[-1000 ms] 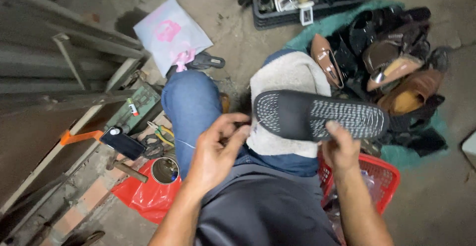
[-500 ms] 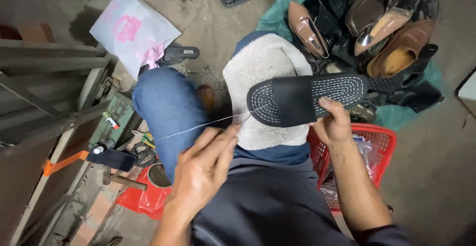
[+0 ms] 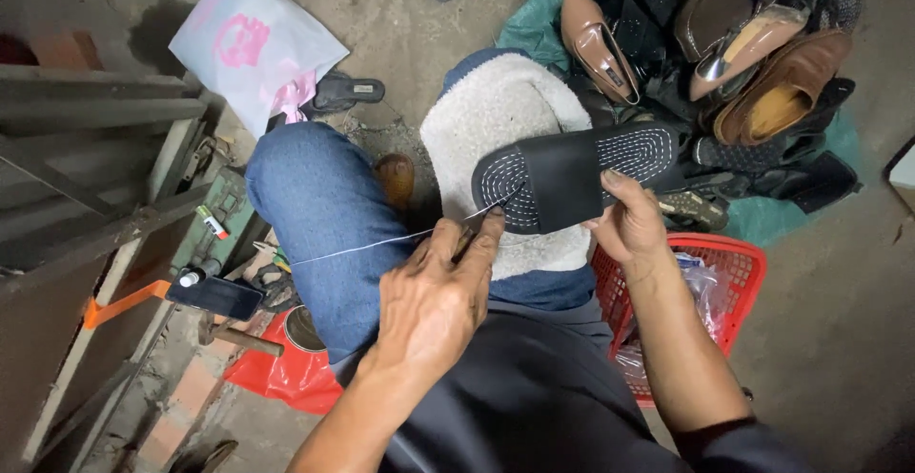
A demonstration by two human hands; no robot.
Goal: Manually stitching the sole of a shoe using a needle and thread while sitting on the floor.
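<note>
the work in hand is hand-stitching a black slipper sole (image 3: pixel 581 176), and this looks like the thread-pulling part of a stitch. the right hand (image 3: pixel 631 227) is closed on the sole's near long edge, thumb up on the stitched face, and holds it in the air above a cream fleece pad (image 3: pixel 496 116) that lies over the right knee. the left hand (image 3: pixel 440 294) is closed in a pinch, its fingertips just beside the sole's left end, where a white thread (image 3: pixel 367 244) meets the rim; whether a needle or awl sits in that pinch cannot be told. the thread runs taut from there leftward across the blue-jeaned left knee (image 3: pixel 319 216).

the next move, as i judge it, calls for a steady pull to seat the stitch while the right hand keeps the sole from twisting, then a fresh entry point next along the rim.

the sole's long axis lies nearly left to right, its right end tilted up and away toward the pile of shoes (image 3: pixel 762 63) on the green cloth (image 3: pixel 538 16). its underside, with rows of white stitching at both ends, faces up.
</note>
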